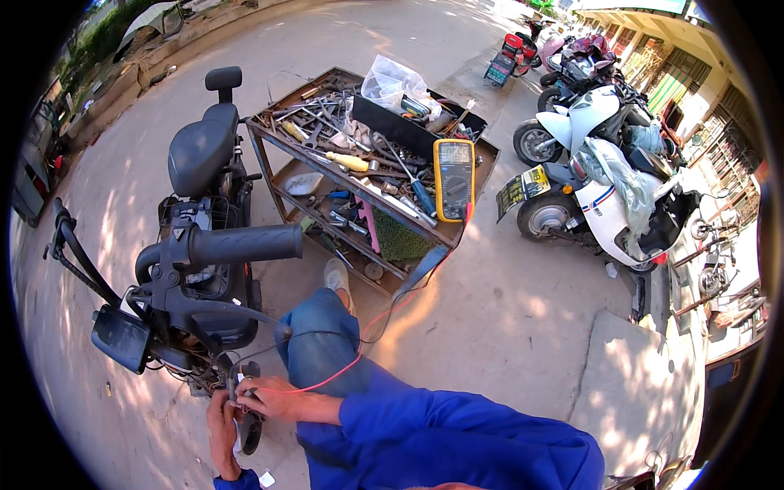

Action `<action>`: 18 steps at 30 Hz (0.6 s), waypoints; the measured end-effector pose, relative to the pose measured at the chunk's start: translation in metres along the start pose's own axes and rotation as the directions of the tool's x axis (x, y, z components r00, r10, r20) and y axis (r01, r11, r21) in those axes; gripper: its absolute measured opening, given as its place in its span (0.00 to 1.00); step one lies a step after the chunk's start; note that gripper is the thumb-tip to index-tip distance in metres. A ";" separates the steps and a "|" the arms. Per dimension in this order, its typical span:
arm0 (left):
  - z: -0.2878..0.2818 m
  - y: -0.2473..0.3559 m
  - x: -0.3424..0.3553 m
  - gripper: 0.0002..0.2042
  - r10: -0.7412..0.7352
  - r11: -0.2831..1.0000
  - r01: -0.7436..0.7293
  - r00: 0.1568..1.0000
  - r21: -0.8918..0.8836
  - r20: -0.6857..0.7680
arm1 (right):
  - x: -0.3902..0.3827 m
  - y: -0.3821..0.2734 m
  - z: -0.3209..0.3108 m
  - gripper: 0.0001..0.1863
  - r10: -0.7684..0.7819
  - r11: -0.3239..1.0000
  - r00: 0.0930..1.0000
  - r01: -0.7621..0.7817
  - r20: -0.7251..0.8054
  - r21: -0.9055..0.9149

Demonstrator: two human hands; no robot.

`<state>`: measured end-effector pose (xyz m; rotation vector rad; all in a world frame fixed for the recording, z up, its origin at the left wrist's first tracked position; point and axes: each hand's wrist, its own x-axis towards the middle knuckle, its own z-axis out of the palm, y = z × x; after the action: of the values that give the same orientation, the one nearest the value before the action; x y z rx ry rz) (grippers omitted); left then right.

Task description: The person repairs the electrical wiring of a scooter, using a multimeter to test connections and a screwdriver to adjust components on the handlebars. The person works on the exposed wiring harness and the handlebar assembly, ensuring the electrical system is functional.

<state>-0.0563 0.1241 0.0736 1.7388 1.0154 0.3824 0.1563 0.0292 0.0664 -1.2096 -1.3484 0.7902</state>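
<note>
Matt rubbery handlebar grip (245, 244), dull metal cart (485, 165).

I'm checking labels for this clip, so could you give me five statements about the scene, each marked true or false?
1. A yellow multimeter is at the edge of the tool cart. True.
2. The red test lead runs to a white scooter. False: it runs toward the person's right hand.
3. The left hand is close beside the right hand. True.
4. The black scooter is to the cart's right in the picture. False: it is to the left.
5. The person's sleeves are blue. True.
</note>
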 end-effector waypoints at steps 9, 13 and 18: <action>-0.014 0.033 0.011 0.08 -0.089 0.994 0.093 0.994 -0.063 0.068 | 0.001 -0.003 0.000 0.10 0.155 0.982 0.981 -0.141 -0.114 0.125; -0.019 0.021 -0.003 0.10 -0.130 0.986 0.132 0.991 -0.106 0.027 | 0.000 -0.003 0.004 0.13 0.227 0.955 0.950 -0.174 -0.213 0.242; -0.018 0.023 -0.006 0.10 -0.129 0.981 0.131 0.991 -0.146 0.023 | 0.000 0.012 0.000 0.16 0.208 0.954 0.952 -0.146 -0.223 0.263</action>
<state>-0.0612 0.1279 0.1029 1.5324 1.0584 0.3525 0.1590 0.0322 0.0550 -1.2003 -0.9176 0.8723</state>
